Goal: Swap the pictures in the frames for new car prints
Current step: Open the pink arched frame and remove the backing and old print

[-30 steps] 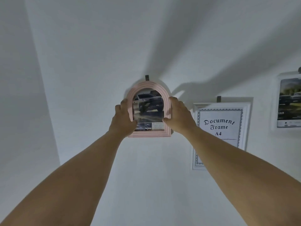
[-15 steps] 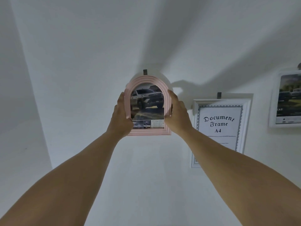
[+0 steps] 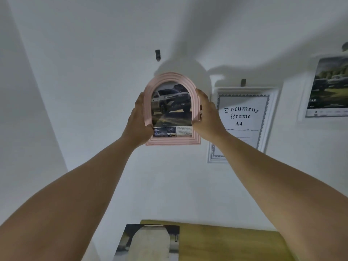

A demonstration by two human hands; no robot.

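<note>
Pink arched frame point(image 3: 172, 110) now sits clear below its wall hook point(image 3: 157, 54), where a second ago its top covered the hook; it is off the wall, carried between both hands, in front of the wall and above the wooden table point(image 3: 226, 242) at the near edge. Left hand point(image 3: 140, 123) clamps the left rim, right hand point(image 3: 206, 114) the right rim, a car print still inside. Judgement: unhanging is done; next comes lowering it to the table, where a loose print point(image 3: 148, 242) with an arch-shaped hole lies, while the white document frame point(image 3: 243, 121) to the right still hangs with its stock insert.
</note>
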